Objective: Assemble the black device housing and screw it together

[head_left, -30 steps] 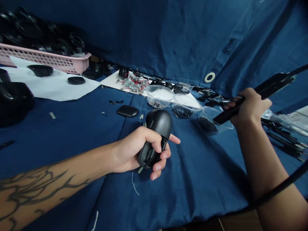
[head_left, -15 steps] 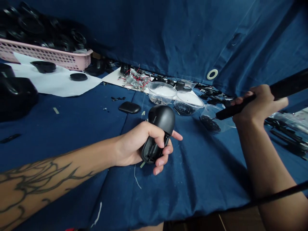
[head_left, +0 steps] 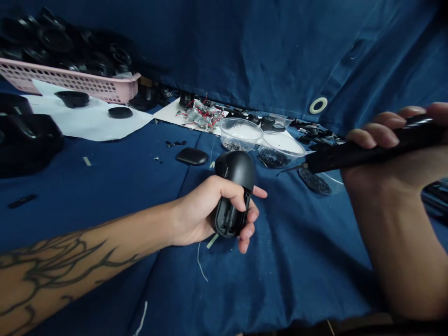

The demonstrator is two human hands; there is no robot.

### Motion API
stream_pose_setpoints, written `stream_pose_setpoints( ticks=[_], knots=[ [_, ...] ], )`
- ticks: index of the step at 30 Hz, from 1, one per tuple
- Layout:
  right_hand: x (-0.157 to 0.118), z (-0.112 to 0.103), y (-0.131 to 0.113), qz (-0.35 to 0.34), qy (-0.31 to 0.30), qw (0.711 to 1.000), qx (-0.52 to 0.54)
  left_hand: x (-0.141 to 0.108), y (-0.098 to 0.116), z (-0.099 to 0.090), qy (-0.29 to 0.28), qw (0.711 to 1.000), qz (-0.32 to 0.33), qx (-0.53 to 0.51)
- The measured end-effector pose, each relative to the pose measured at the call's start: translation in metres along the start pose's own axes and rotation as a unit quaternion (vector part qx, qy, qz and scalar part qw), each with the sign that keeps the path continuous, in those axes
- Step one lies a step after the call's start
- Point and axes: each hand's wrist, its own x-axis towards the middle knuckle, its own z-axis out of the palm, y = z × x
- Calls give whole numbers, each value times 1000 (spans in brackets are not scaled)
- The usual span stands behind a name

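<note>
My left hand (head_left: 224, 200) is wrapped round a black rounded plastic housing (head_left: 236, 168), its open battery compartment facing up and the thumb across it. My right hand (head_left: 392, 140) grips a black electric screwdriver (head_left: 336, 158), its thin bit pointing left above the tubs. Under the bit, a clear tub of small black screws (head_left: 315, 181) lies tilted. Two more clear tubs stand beside it: one with dark small parts (head_left: 276, 156), one with silvery small parts (head_left: 238, 140). A black oval cover (head_left: 192, 156) lies behind my left hand.
A pink basket (head_left: 119, 88) heaped with black parts stands at back left. White paper (head_left: 101, 126) bears two round black pieces. Small motors with red wires (head_left: 205, 114) lie at the back. A large black shell (head_left: 28, 140) sits at left, and a blue curtain (head_left: 227, 51) hangs behind.
My right hand has turned, and the screwdriver now lies more level, its bit in sight pointing left. My left hand keeps its hold on the housing. The view has shifted slightly.
</note>
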Motion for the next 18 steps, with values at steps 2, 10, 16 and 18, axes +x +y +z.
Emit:
stream_pose_setpoints(
  ticks=[2, 10, 16, 18],
  knots=[
    [-18, 9, 6, 67, -67, 995, 38, 1, 0, 0, 16, 1000, 7, -10],
    [-46, 17, 8, 124, -103, 987, 12, 6, -3, -8, -30, 999, 5, -30],
    [-51, 23, 8, 142, -91, 986, 8, 5, -2, -5, -32, 999, 4, -34],
    [-52, 25, 7, 134, -81, 988, -4, 4, -1, -5, -32, 999, 2, -30]
  ],
)
